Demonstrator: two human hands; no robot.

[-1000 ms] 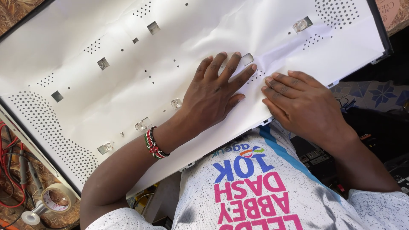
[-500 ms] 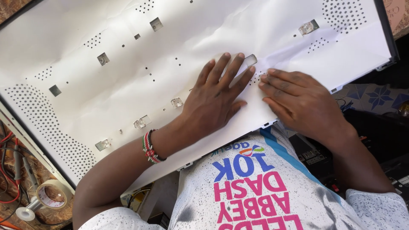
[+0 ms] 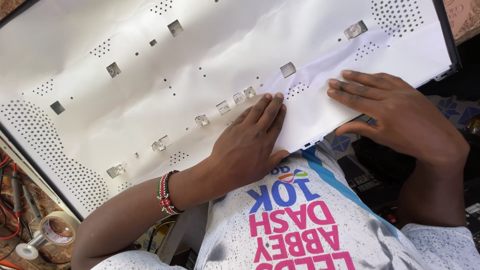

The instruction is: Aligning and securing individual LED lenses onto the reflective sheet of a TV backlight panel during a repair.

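I have both hands flat on the white reflector sheet (image 3: pixel 210 75) that lies across the open backlight panel (image 3: pixel 452 50), which is tilted across my lap and fills most of the view. My left hand (image 3: pixel 247 145) presses palm-down with the fingers together, their tips just beside the row of small clear LED lenses (image 3: pixel 222 107) that poke up through square cut-outs in the sheet. My right hand (image 3: pixel 395 117) rests flat near the sheet's lower right edge, fingers slightly spread and pointing toward the left hand; neither hand is clamped on anything, both only bear down on the sheet. The sheet shows creases running between the cut-outs, and one square hole (image 3: pixel 287 69) sits a little above the gap between my hands. To do this smoothing well, I judge it best to keep the pressure broad and even, work along the lens row so each lens sits centred in its cut-out, and avoid dragging the thin sheet so that it buckles or tears at a hole. A beaded bracelet (image 3: pixel 164 192) is on my left wrist, and a roll of tape (image 3: pixel 55 231) lies off to the lower left beside some red leads (image 3: pixel 9 210).
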